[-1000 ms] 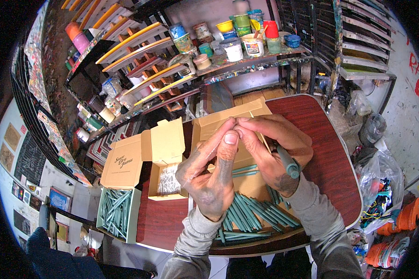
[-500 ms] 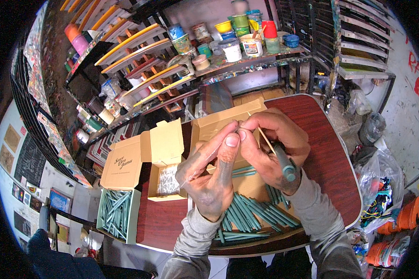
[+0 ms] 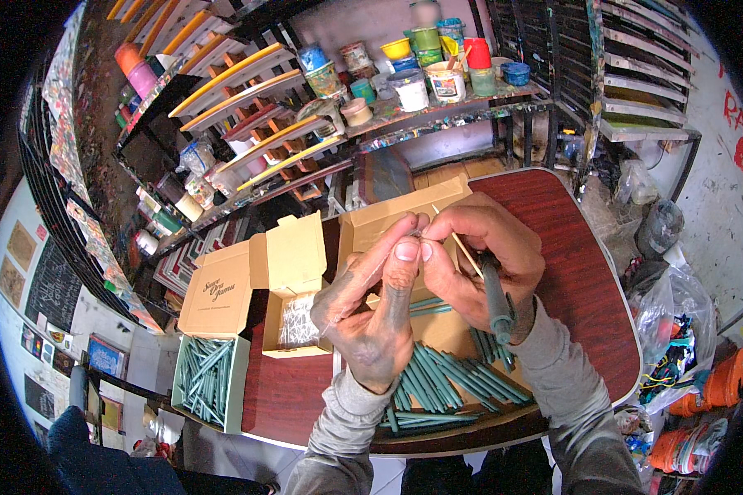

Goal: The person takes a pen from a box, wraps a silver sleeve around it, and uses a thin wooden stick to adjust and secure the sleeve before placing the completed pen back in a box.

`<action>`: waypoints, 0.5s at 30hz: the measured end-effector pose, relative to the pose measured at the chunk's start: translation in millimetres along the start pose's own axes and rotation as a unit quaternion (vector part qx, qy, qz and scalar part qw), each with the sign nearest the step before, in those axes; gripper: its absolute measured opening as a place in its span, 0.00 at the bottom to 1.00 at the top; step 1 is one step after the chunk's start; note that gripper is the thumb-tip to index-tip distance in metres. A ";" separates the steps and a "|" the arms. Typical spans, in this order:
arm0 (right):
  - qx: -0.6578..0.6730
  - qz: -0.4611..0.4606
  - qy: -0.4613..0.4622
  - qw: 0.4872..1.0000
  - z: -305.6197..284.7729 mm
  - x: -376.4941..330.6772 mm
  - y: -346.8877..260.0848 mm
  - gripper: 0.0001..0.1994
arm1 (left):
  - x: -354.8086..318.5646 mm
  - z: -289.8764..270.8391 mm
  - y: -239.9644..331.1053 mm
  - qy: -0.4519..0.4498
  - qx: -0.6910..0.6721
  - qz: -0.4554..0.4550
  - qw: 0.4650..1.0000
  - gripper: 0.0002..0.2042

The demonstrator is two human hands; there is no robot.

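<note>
My left hand, smudged grey, pinches something tiny between thumb and fingertips. What it is stays hidden, as the fingertips of both hands meet there. My right hand holds a thin wooden stick slanting across its fingers. A grey-green pen-like tube is also tucked in that hand, its end pointing toward me. Below the hands, many slim green sticks lie in an open cardboard box, whose raised flap stands behind my fingers.
On the dark red table, a box full of green sticks stands at the left. Beside it a smaller cardboard box holds white patterned pieces. Paint tubs crowd the shelf behind. A plastic bag hangs at the right.
My right hand has turned slightly, so the tube's end has swung a little left and downward. The wooden stick has shifted slightly left. My left hand is nearly still.
</note>
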State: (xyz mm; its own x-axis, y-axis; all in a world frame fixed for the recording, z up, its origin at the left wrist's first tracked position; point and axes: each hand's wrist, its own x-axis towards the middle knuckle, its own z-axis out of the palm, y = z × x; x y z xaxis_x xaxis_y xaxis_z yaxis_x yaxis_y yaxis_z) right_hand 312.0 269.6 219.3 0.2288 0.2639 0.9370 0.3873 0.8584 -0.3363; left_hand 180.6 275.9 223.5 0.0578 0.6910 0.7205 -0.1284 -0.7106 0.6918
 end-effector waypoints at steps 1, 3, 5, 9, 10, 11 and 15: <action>0.002 -0.005 -0.005 1.000 -0.8 0.2 0.7 0.12 | 0.4 0.8 0.1 0.000 -0.003 0.004 1.000 0.12; 0.009 -0.022 -0.012 1.000 -1.1 0.7 3.6 0.12 | 1.0 1.4 -4.2 0.001 -0.001 0.019 1.000 0.13; 0.012 -0.021 -0.018 1.000 -1.5 0.6 3.5 0.12 | 1.2 0.1 -2.0 -0.008 0.019 0.015 1.000 0.13; 0.021 0.022 -0.027 0.999 -3.4 -2.0 0.4 0.13 | 2.9 -5.2 3.0 -0.042 0.067 0.029 0.996 0.13; 0.025 0.033 -0.029 0.999 -4.5 -1.7 -0.6 0.13 | 3.9 -5.3 2.3 -0.050 0.074 0.048 0.995 0.14; 0.016 0.047 -0.039 0.998 -6.2 -1.5 -1.9 0.13 | 4.2 -5.6 2.4 -0.054 0.086 0.053 0.993 0.14; 0.032 0.077 -0.049 0.995 -6.4 -0.5 -1.2 0.11 | 7.2 -8.1 8.1 -0.070 0.149 0.080 0.983 0.13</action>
State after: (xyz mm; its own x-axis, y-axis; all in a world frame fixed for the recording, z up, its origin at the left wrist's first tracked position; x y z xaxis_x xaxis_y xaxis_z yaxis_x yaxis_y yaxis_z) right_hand 317.1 265.7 218.6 0.1922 0.4335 0.8804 0.2968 0.8295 -0.4732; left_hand 171.9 276.2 234.0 0.1994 0.5575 0.8059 0.1474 -0.8301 0.5378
